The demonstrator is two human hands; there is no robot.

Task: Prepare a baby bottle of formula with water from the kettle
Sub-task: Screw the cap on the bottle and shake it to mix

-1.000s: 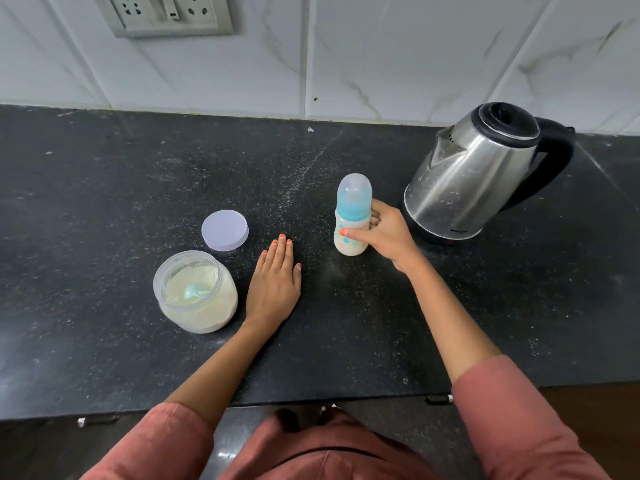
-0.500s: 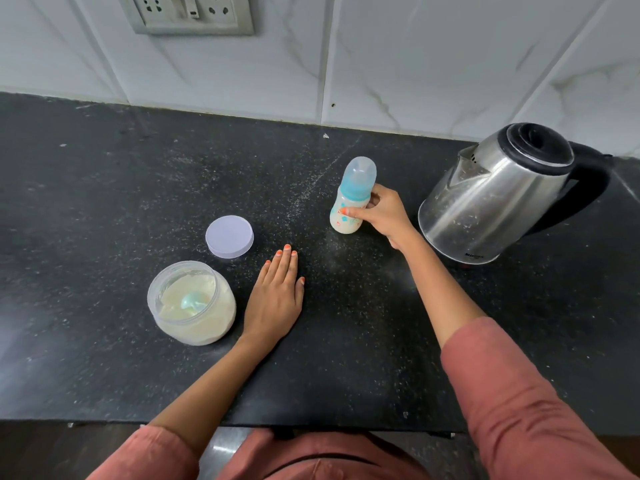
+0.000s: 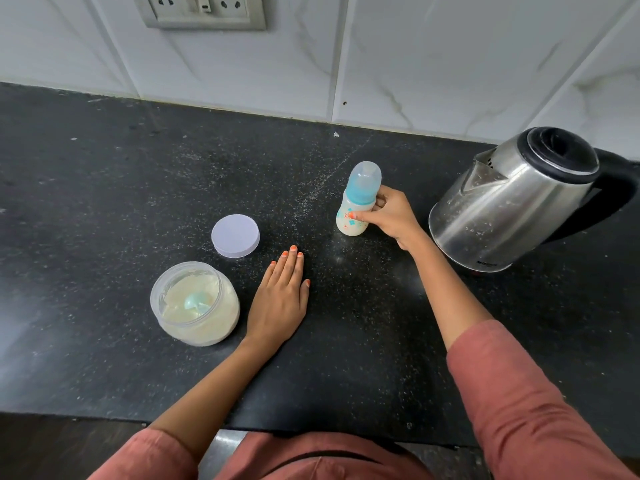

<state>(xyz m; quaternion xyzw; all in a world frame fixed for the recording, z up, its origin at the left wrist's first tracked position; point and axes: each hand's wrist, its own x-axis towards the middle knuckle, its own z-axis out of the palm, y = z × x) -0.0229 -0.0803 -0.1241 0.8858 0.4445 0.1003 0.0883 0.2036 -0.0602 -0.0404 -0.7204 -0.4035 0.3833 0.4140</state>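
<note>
A small baby bottle [image 3: 354,213] with a blue collar and clear cap stands upright on the black counter [image 3: 104,202], holding milky liquid. My right hand [image 3: 389,216] grips its body from the right. A steel kettle [image 3: 509,202] with a black lid and handle stands just right of that hand. My left hand [image 3: 282,299] lies flat on the counter, fingers together, holding nothing. To its left sits an open clear jar of formula powder [image 3: 195,304] with a pale green scoop inside. The jar's white lid [image 3: 235,235] lies behind it.
A white tiled wall [image 3: 415,64] with a socket panel [image 3: 201,10] runs along the back of the counter. The counter's front edge crosses below my forearms.
My right hand still holds the bottle standing in about the same spot. The left hand has stayed flat. The camera has shifted, so everything sits slightly lower and further right in view.
</note>
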